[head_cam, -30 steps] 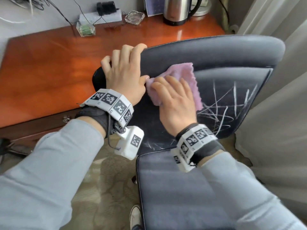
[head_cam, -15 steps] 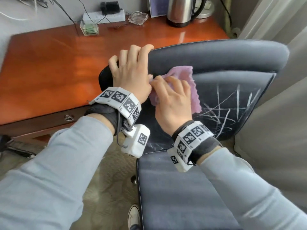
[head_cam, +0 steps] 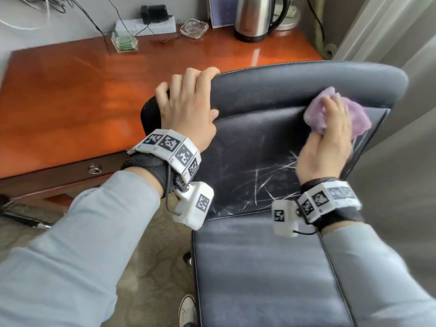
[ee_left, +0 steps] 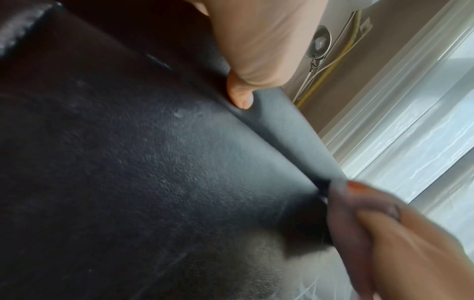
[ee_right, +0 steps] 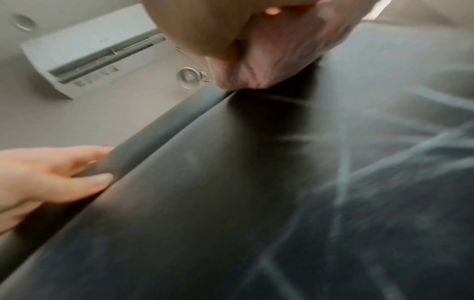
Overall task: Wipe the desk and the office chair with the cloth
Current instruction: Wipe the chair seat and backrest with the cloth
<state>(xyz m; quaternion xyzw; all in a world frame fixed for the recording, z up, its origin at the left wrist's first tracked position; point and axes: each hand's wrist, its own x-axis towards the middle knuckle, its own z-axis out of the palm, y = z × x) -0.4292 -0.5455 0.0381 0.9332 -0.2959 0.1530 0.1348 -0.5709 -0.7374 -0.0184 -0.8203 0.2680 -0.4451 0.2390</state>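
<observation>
The dark leather office chair has its backrest (head_cam: 264,138) facing me, with white scratch marks (head_cam: 266,180) on its lower part. My left hand (head_cam: 186,107) grips the backrest's top left corner, fingers over the top edge and the thumb (ee_left: 241,97) on the front. My right hand (head_cam: 330,138) holds the bunched purple cloth (head_cam: 315,112) and presses it against the upper right of the backrest, under the top roll. In the right wrist view the cloth (ee_right: 269,67) sits crumpled in the palm against the leather (ee_right: 231,203). The orange wooden desk (head_cam: 70,90) lies behind the chair.
At the desk's back stand a steel kettle (head_cam: 254,17), a glass ashtray (head_cam: 194,28), a power strip (head_cam: 146,24) with cables and a small clear box (head_cam: 124,42). Pale curtains (head_cam: 401,161) hang close on the right. A shoe (head_cam: 187,310) shows by the seat (head_cam: 259,267).
My right hand has swept the cloth from beside my left hand across to the backrest's upper right, and the cloth is now bunched. My left hand keeps its hold.
</observation>
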